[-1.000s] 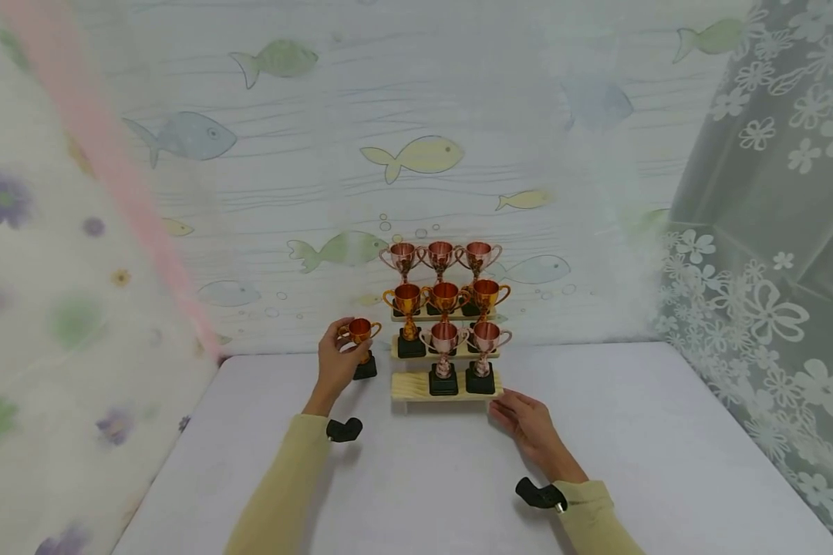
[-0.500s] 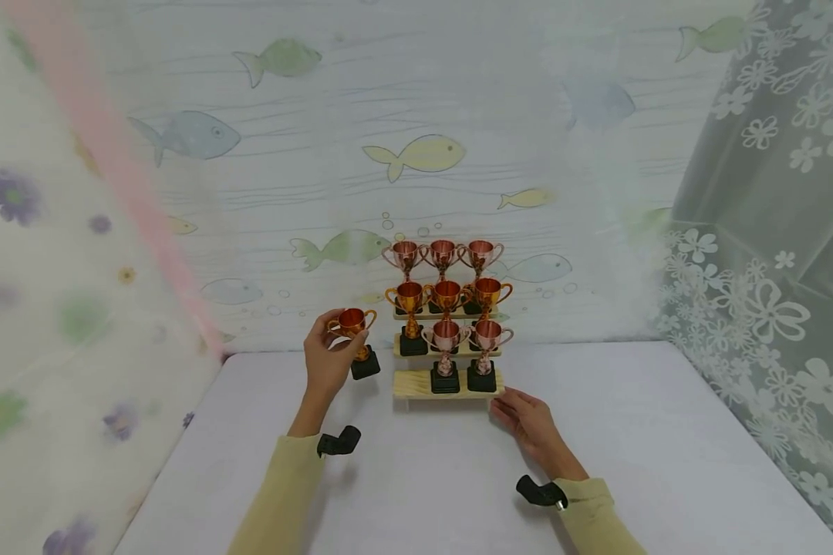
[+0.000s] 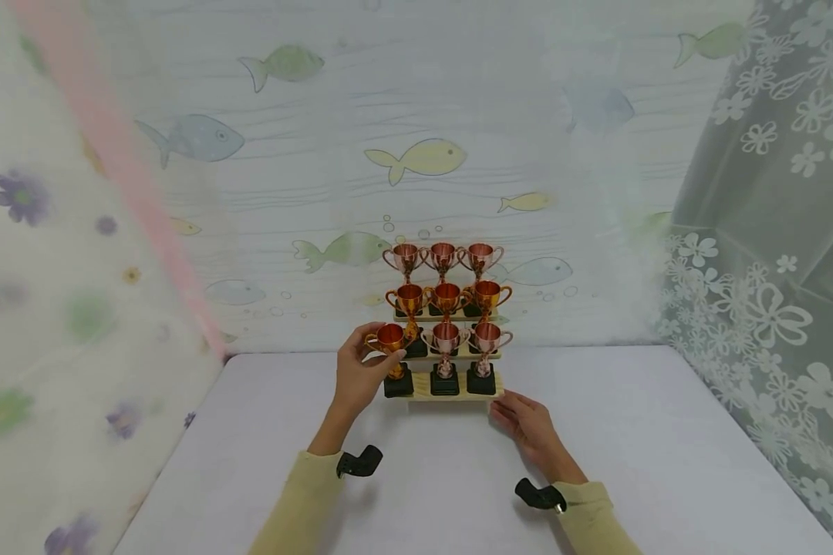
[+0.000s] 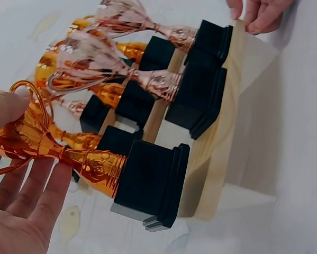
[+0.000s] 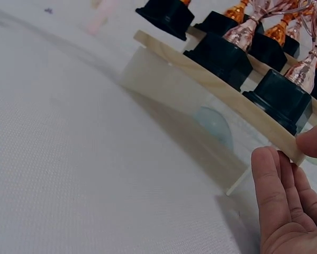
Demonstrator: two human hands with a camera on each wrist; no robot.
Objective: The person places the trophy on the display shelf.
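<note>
My left hand (image 3: 361,371) grips a small gold trophy cup (image 3: 391,336) by its bowl, thumb at one handle. The cup's black base (image 4: 148,182) hangs close over the left end of the lowest board of a three-step wooden display stand (image 3: 422,383). On that same board stand two rose-pink trophies (image 3: 446,339), in the middle and at the right. With thumb above and fingers below, my right hand (image 3: 531,428) pinches the board's right end; the right wrist view shows its fingers (image 5: 272,185) under the corner.
Gold trophies (image 3: 487,294) line the middle step, and three rose-pink ones (image 3: 441,257) the top step, near the fish-patterned wall cloth (image 3: 416,185). A whitish support panel (image 5: 163,90) holds up the lowest board. White cloth (image 3: 444,478) covers the table.
The gold trophy was left of the stand, drew slightly back and tilted, then came right over the lowest board's left end with my left hand. My right hand has stayed put.
</note>
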